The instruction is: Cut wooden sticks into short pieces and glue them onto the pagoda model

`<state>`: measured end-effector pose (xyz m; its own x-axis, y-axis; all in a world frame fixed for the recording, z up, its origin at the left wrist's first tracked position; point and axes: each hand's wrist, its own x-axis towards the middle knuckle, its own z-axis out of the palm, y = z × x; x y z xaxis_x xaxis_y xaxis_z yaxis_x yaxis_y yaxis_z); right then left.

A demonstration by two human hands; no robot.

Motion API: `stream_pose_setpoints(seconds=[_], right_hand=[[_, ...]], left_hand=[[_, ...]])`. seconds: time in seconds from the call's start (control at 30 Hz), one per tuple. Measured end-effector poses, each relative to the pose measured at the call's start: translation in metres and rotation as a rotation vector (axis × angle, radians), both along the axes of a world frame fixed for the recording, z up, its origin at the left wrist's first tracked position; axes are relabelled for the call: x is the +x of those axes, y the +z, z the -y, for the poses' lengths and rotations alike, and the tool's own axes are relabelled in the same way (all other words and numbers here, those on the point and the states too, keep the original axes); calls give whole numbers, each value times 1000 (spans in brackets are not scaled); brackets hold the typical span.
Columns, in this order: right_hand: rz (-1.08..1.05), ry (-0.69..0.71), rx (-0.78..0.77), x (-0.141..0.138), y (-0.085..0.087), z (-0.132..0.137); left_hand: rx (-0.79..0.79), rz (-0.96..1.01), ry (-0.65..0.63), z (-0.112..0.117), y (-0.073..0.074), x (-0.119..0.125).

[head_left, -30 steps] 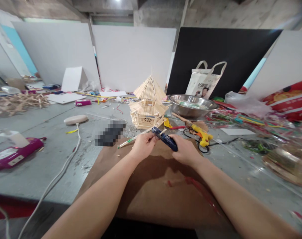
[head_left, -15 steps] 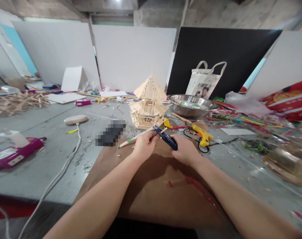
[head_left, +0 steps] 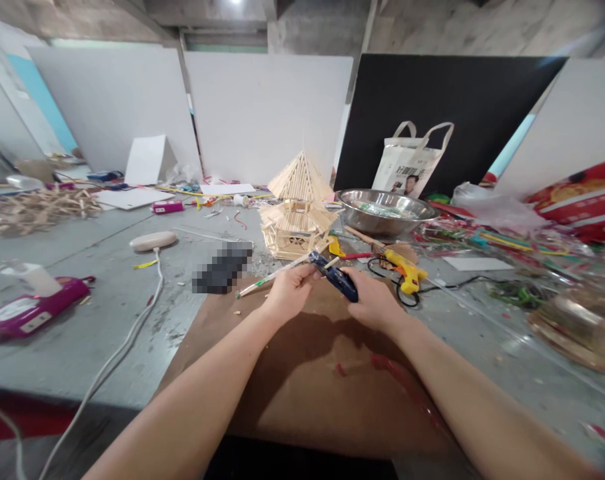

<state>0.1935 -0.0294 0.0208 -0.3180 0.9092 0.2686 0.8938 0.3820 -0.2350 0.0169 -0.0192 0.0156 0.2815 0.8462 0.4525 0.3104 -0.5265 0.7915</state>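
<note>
Both my hands meet over the brown sheet (head_left: 302,400), just in front of a pavilion model (head_left: 300,220) built from thin wooden sticks. My right hand (head_left: 375,300) is closed around a dark blue pair of cutters (head_left: 341,283), its head pointing up and left. A short pale wooden stick (head_left: 334,264) shows across the cutters' jaws. My left hand (head_left: 290,293) is closed in a pinch right beside the cutter head, seemingly on the stick's other end, which the fingers hide. A clear glue stick (head_left: 252,287) with green marks lies behind the left hand.
On the right are a yellow glue gun (head_left: 406,272) with a black cord and a steel bowl (head_left: 387,215). A dark, blurred-out object (head_left: 222,268) lies left of the sheet. Further left are a purple power strip (head_left: 37,307), a white cable (head_left: 132,327) and a stick pile (head_left: 37,208).
The hands and cutters have shifted very slightly right and down. Both grips look the same.
</note>
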Motion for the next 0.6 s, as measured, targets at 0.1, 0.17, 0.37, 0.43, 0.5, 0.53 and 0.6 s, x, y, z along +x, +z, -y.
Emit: stream_pose_setpoints(seconds=[0.1,0.17,0.37,0.43,0.5,0.53,0.6], right_hand=[[3,12,9,1,-1,0],[6,13,7,1,-2,0],[20,19,-13,1,0,1],[25,15,-23,0,1,1],[30,6,-24,0,2,2],[32,2,-21,-1,1,2],[41,-3,-18,-1,1,2]], left_hand=[[-51,39,-52,-1,-1,-1],[-102,63,-91,-2,-3,-2],[-228,136,-226,-6,-7,-7],[-242,156,-250,-7,-8,-8],[-240,169,-258,-8,-8,-8],[-234,171,-255,-9,-9,-8],[-211,157,-227,-9,-10,-7]])
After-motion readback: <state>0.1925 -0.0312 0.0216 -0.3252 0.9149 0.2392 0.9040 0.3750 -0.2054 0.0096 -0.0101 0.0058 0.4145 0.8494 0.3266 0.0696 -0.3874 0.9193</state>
